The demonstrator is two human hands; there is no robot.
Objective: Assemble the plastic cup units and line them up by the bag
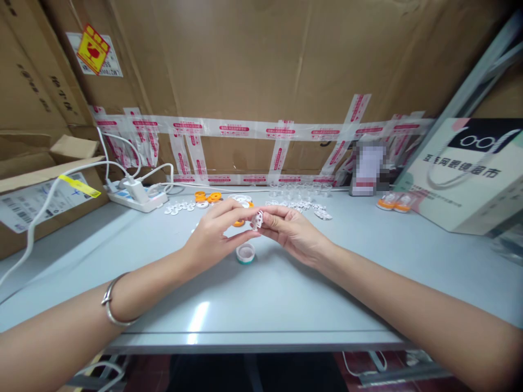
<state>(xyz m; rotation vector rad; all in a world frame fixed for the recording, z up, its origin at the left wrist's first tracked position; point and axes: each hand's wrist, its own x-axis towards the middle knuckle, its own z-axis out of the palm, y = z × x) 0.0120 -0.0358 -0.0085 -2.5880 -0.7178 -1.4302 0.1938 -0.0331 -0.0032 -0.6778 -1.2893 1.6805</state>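
Observation:
My left hand (216,234) and my right hand (292,228) meet above the middle of the table. Between their fingertips they hold a small white plastic part with holes (257,220). The left thumb and fingers pinch it from the left, while the right fingers close on it from the other side. Just below the hands stands a small round white cup with a green base (245,253). Behind them lie orange rings (208,196), partly covered by my left hand, and a pile of white perforated parts (300,205).
White small pieces (180,207) lie left of the rings. A power strip (139,196) with cables and an open carton (44,190) stand at left. Clear cups (300,190) are at the back. Rightward are orange-based containers (394,202), a phone-like object (364,169) and a paper bag (461,185).

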